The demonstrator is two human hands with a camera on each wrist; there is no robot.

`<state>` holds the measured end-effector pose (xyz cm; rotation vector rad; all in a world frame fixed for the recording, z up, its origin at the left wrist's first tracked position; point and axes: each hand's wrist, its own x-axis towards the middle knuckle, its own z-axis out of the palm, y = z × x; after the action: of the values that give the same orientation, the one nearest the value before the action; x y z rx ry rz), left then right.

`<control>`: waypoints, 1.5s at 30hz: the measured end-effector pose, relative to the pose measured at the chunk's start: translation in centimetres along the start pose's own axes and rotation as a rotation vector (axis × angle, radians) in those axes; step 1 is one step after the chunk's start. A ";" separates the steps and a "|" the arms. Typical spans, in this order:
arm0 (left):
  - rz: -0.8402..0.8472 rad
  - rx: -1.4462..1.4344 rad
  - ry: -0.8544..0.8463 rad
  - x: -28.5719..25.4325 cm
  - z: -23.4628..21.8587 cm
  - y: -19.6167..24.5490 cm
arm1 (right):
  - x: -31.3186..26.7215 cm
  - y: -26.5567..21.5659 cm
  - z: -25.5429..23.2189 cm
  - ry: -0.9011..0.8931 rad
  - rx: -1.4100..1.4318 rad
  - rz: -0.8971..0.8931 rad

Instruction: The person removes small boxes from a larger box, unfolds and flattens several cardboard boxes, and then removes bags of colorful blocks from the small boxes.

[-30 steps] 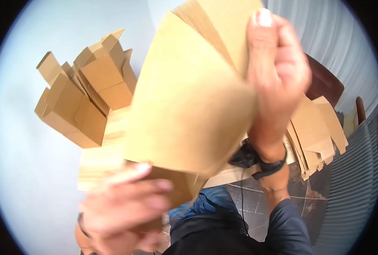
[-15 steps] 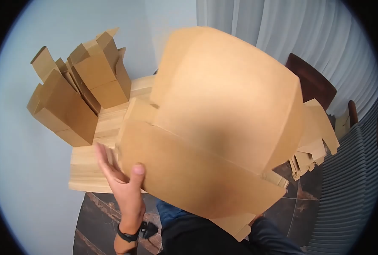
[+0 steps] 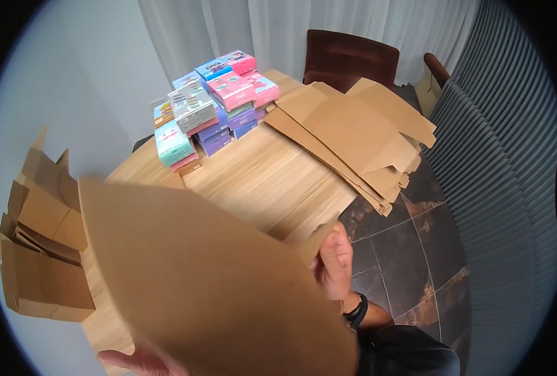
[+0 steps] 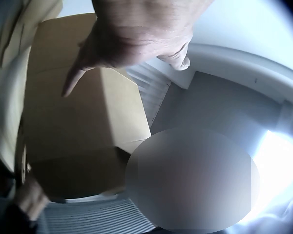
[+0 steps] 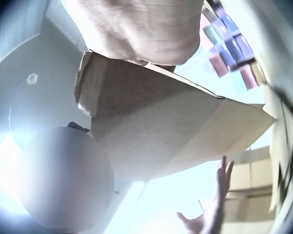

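Observation:
A brown cardboard box (image 3: 216, 282), partly unfolded, fills the lower middle of the head view, close to the camera. Along its right edge my right hand (image 3: 333, 263) grips a flap with curled fingers. The right wrist view has this hand (image 5: 141, 34) over the box's edge (image 5: 151, 112). At the bottom left, my left hand (image 3: 144, 362) is mostly hidden behind the cardboard. Its fingers are spread in the left wrist view, where the hand (image 4: 141, 34) overlaps the box's face (image 4: 68, 117).
Several small colourful boxes (image 3: 228, 94) are stacked on the wooden table (image 3: 260, 175). Flat cardboard sheets (image 3: 353, 131) lie at its right edge, partly overhanging. Opened cardboard boxes (image 3: 40, 276) stand at the left. A brown chair (image 3: 353, 56) is behind the table.
The box, first held up looking flat, has opened out and come lower and leftward in view. The head view has swung, bringing the colourful boxes into sight. My left hand has dropped lower.

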<state>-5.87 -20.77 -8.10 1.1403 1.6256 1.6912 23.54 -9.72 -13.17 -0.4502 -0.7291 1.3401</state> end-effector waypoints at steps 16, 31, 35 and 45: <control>0.001 -0.260 0.179 -3.2 0.6 2.4 | 4.6 3.5 1.8 -0.316 0.345 0.067; 0.506 1.017 0.066 0.0 0.4 3.0 | 5.2 5.4 -1.1 -0.225 -0.018 0.312; 0.333 1.111 -0.036 0.4 2.1 -2.7 | 3.2 3.3 -6.9 0.026 -0.405 0.457; 0.453 1.118 -0.477 0.2 1.2 -8.3 | 10.2 -2.8 -2.9 -0.520 -1.526 0.265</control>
<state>-6.42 -18.85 -16.22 2.3329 2.0755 0.4658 28.19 0.03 -11.17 -1.4412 -2.1654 0.8927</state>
